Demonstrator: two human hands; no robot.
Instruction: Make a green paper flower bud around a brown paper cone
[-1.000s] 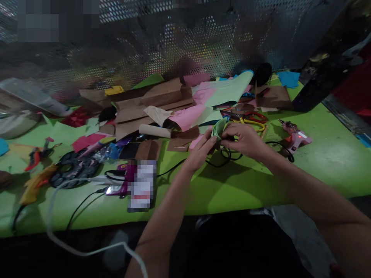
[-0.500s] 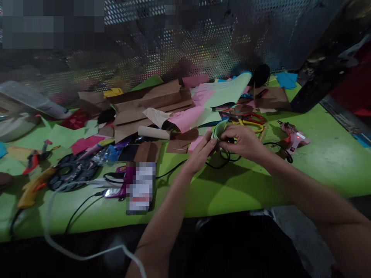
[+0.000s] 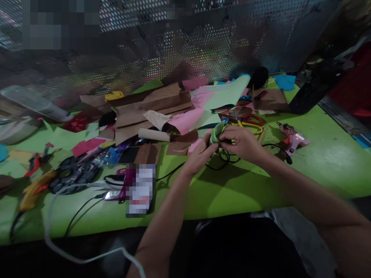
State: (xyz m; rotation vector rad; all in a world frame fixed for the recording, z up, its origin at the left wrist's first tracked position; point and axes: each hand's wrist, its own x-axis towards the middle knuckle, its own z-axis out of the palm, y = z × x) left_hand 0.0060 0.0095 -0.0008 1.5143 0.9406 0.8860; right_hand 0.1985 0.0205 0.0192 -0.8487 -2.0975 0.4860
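Both my hands meet over the middle of the green table [image 3: 232, 185]. My right hand [image 3: 243, 142] is curled round a rolled piece of light green paper [image 3: 217, 132], gripping it from the right. My left hand [image 3: 200, 154] pinches the same roll from below and the left, fingertips against its edge. A black cable [image 3: 223, 158] loops on the table just under the hands. Part of the roll is hidden by my fingers.
Scissors with red and yellow handles [image 3: 251, 122] lie just behind the hands. A pink glue gun [image 3: 292, 137] with a red light sits at the right. Brown paper [image 3: 150, 104], pink sheets [image 3: 188, 117], a cardboard tube [image 3: 154, 134] and a white cable [image 3: 58, 216] clutter the left.
The hands stay together on the green paper roll, with small finger shifts only. The view has drifted slightly, so everything sits a little lower and to the left.
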